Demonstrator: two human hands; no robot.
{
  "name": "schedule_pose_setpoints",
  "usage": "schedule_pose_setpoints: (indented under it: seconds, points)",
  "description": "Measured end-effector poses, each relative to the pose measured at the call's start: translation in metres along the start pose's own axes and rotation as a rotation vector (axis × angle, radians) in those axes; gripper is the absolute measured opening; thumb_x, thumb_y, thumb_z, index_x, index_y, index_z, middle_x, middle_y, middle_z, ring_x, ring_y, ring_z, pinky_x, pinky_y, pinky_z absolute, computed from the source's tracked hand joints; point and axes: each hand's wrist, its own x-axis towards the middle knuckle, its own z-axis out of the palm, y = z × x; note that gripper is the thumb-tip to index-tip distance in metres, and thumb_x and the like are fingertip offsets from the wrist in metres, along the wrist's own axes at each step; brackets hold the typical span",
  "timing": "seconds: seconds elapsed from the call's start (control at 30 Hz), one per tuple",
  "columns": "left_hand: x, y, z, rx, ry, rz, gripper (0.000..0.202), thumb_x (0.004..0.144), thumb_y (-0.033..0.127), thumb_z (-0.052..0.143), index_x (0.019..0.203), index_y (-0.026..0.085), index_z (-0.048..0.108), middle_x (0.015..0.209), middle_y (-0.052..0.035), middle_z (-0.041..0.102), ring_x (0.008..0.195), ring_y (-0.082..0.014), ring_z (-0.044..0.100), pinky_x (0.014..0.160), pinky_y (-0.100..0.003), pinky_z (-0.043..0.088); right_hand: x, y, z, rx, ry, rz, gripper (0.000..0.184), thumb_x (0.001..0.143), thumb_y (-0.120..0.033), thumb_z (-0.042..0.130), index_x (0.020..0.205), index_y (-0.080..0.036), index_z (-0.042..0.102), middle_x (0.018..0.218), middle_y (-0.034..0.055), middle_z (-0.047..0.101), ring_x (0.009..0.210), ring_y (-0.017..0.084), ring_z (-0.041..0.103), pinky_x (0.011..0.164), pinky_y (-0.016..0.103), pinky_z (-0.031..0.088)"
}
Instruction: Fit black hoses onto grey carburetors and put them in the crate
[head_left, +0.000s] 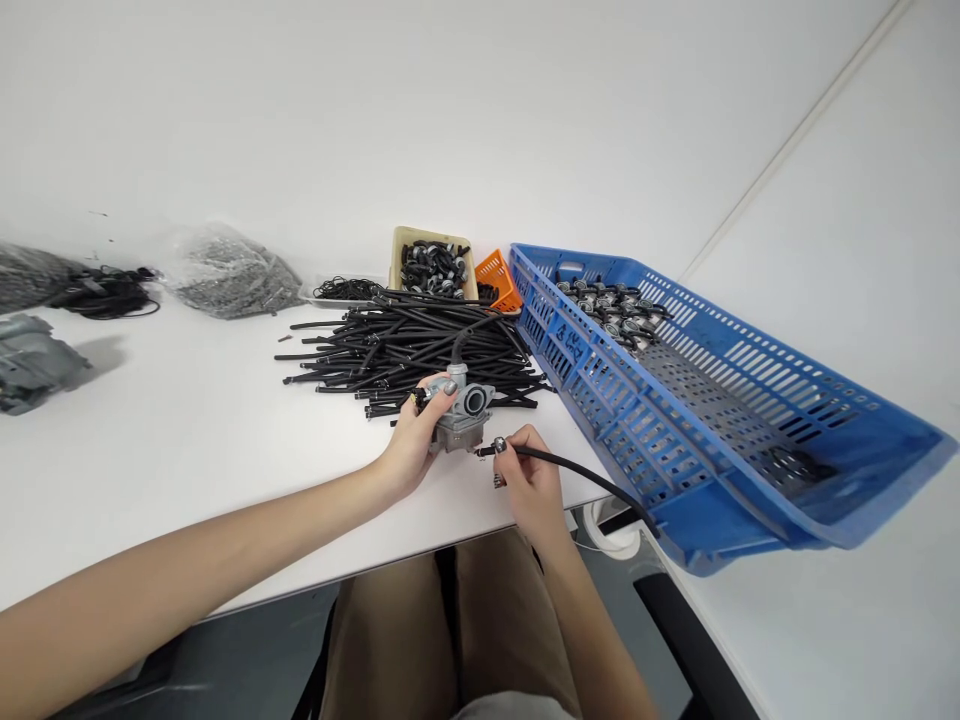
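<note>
My left hand (pixel 420 430) is closed around a grey metal carburetor (pixel 461 425), its round bore facing toward me and to the right. A black tube rises from the carburetor's top. In my right hand (pixel 532 480) a black rubber hose (pixel 592 474) is pinched near one end, and its other end hangs out to the right past the table edge. The hose tip sits close to the carburetor's lower right side; whether they touch I cannot tell. Behind both hands lies a pile of black hoses (pixel 405 345) with small clips on their ends.
On the right stands a long blue crate (pixel 712 460) with several carburetors at its far end. A cream bin (pixel 395 262) of black parts and an orange basket (pixel 501 275) stand at the back. Plastic bags (pixel 229 275) of small parts and another carburetor (pixel 37 360) are at left.
</note>
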Motion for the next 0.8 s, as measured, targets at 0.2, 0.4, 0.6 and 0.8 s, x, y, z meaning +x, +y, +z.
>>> schedule_pose_setpoints:
  seconds: [0.2, 0.4, 0.6, 0.8]
  points:
    - [0.001, -0.001, -0.001, -0.005, -0.031, 0.016, 0.052, 0.067, 0.052, 0.085, 0.098, 0.02, 0.057, 0.076, 0.0009, 0.064, 0.061, -0.0163, 0.063, 0.05, -0.026, 0.056, 0.002, -0.002, -0.004, 0.106, -0.123, 0.055, 0.037, 0.09, -0.051, 0.064, 0.074, -0.023, 0.048, 0.055, -0.0068, 0.046, 0.05, 0.01, 0.042, 0.052, 0.024, 0.038]
    - [0.003, -0.003, -0.002, -0.03, -0.011, 0.037, 0.045, 0.069, 0.051, 0.084, 0.088, 0.019, 0.059, 0.072, 0.001, 0.062, 0.059, -0.0143, 0.06, 0.048, -0.023, 0.053, 0.004, -0.009, -0.008, 0.142, -0.27, 0.091, 0.035, 0.09, -0.052, 0.065, 0.076, -0.022, 0.053, 0.055, -0.0052, 0.052, 0.051, 0.011, 0.045, 0.056, 0.027, 0.04]
    - [0.006, -0.002, -0.002, -0.02, 0.036, 0.036, 0.047, 0.069, 0.05, 0.084, 0.095, 0.02, 0.06, 0.077, 0.0003, 0.066, 0.062, -0.0162, 0.064, 0.051, -0.025, 0.054, 0.001, -0.008, -0.003, 0.057, -0.153, 0.031, 0.032, 0.09, -0.049, 0.064, 0.077, -0.022, 0.052, 0.056, -0.0058, 0.05, 0.052, 0.011, 0.047, 0.055, 0.026, 0.041]
    - [0.004, -0.002, -0.002, 0.006, 0.023, 0.069, 0.048, 0.071, 0.052, 0.083, 0.098, 0.021, 0.058, 0.075, 0.0005, 0.066, 0.058, -0.0169, 0.065, 0.048, -0.026, 0.054, 0.0, -0.003, 0.0, -0.075, -0.067, 0.002, 0.027, 0.093, -0.041, 0.058, 0.076, -0.023, 0.048, 0.057, -0.0052, 0.051, 0.053, 0.012, 0.05, 0.054, 0.025, 0.039]
